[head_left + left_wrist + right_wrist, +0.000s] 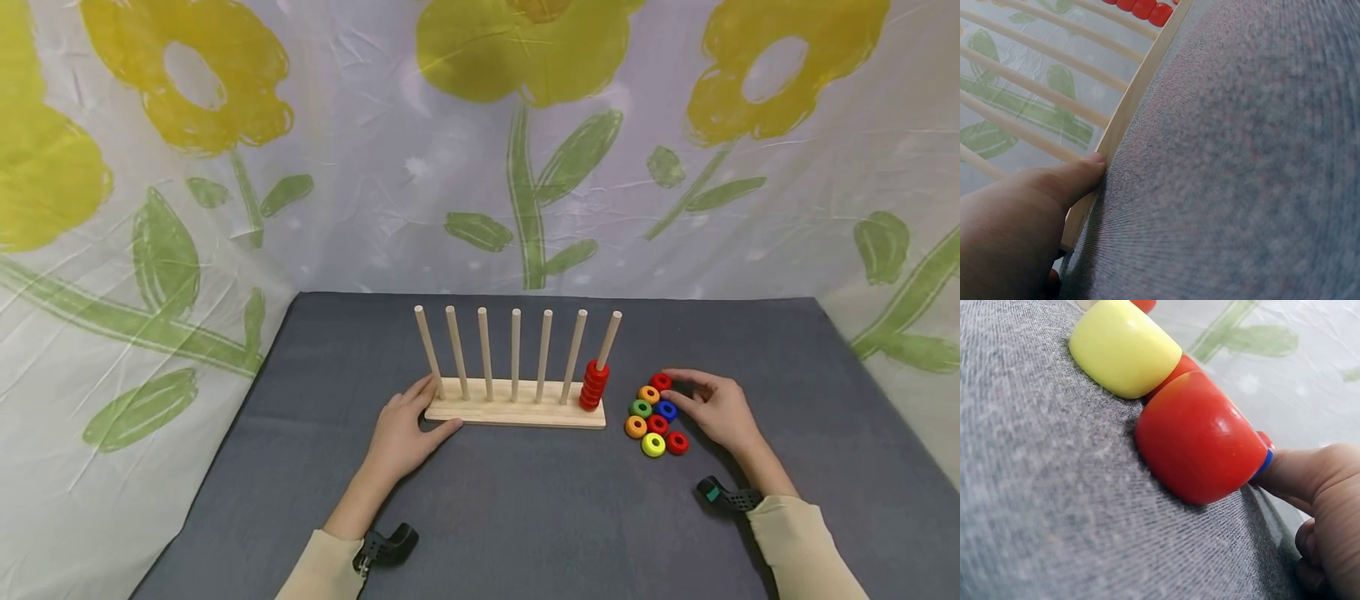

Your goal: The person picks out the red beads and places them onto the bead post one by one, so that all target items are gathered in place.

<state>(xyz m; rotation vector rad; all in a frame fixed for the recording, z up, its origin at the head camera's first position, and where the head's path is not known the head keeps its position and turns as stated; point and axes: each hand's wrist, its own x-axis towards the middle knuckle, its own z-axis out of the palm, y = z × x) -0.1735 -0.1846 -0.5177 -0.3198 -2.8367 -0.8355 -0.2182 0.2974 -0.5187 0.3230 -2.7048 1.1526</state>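
Observation:
A wooden peg stand (517,414) with several upright dowels sits on the table. My left hand (401,433) holds its left end, the thumb along the front edge of the base and the fingers round the back corner. In the left wrist view that thumb (1079,178) presses on the base's edge. Several red beads (595,386) are stacked on the rightmost dowel. To the right of the stand, my right hand (720,408) pinches a red bead (661,381) at the far end of a group of loose beads, its thumb beside a blue bead (666,410).
The loose group also has a green bead (641,408), orange beads (636,427), a yellow bead (653,445) and a red bead (677,442) at its near side. Dark grey cloth (517,517) covers the table. A flower-printed curtain (360,208) hangs behind it.

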